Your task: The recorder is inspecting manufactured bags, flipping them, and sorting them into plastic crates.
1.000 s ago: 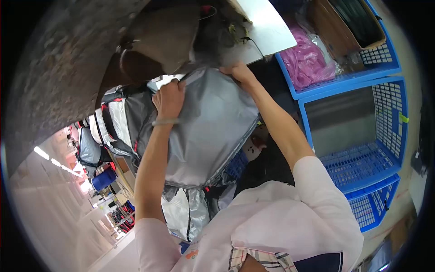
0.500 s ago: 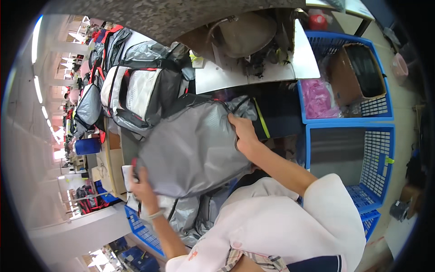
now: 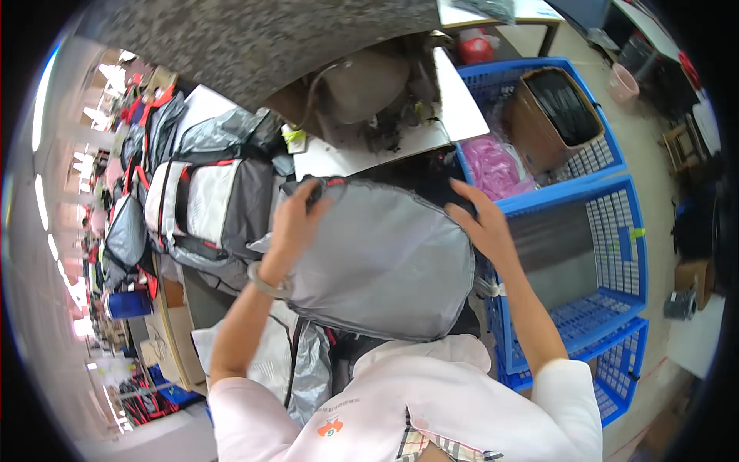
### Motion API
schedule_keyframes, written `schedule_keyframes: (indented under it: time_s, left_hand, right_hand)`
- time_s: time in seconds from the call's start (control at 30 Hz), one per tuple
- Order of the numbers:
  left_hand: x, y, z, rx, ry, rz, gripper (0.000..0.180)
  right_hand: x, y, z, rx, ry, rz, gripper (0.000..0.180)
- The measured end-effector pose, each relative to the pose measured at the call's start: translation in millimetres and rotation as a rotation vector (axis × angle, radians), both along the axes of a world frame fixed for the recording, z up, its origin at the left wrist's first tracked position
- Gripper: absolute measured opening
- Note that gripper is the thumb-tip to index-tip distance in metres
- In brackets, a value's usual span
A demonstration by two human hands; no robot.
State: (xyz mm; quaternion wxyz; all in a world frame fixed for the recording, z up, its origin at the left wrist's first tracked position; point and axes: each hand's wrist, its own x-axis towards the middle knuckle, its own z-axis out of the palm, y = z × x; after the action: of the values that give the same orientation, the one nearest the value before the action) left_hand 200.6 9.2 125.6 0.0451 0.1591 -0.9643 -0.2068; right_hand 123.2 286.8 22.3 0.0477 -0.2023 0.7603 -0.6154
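Note:
A large grey bag piece with a dark edge lies flat in front of me, its shiny grey face upward. My left hand is closed on its upper left corner, by a black part with a bit of red. Beside its upper right edge my right hand is open, thumb and fingers apart; whether it touches the edge I cannot tell. A pale and silver bag piece lies below, close to my body.
Left stands a stack of grey and white bags. A sewing machine on a white table is ahead. On the right are blue crates; the far one holds a cardboard box and pink plastic.
The grey bag piece has turned and now lies with its other end toward the right. My left hand has moved up to its far corner; my right hand has let go and shifted right.

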Motion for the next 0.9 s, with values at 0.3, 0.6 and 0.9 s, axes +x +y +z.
schedule_keyframes:
  time_s: [0.3, 0.6, 0.9]
  left_hand:
    - [5.8, 20.0, -36.3, 0.027, 0.08, -0.004, 0.053]
    - [-75.2, -11.4, -85.3, -0.176, -0.115, 0.094, 0.051]
    - [-159.8, -68.9, -144.7, 0.233, -0.354, 0.097, 0.049]
  right_hand:
    - [-51.0, -122.9, -54.2, 0.186, -0.088, 0.286, 0.038]
    - [-92.2, -161.6, -104.4, 0.168, -0.489, 0.156, 0.048]
    - [-135.7, -186.9, -174.9, 0.266, -0.755, 0.051, 0.065]
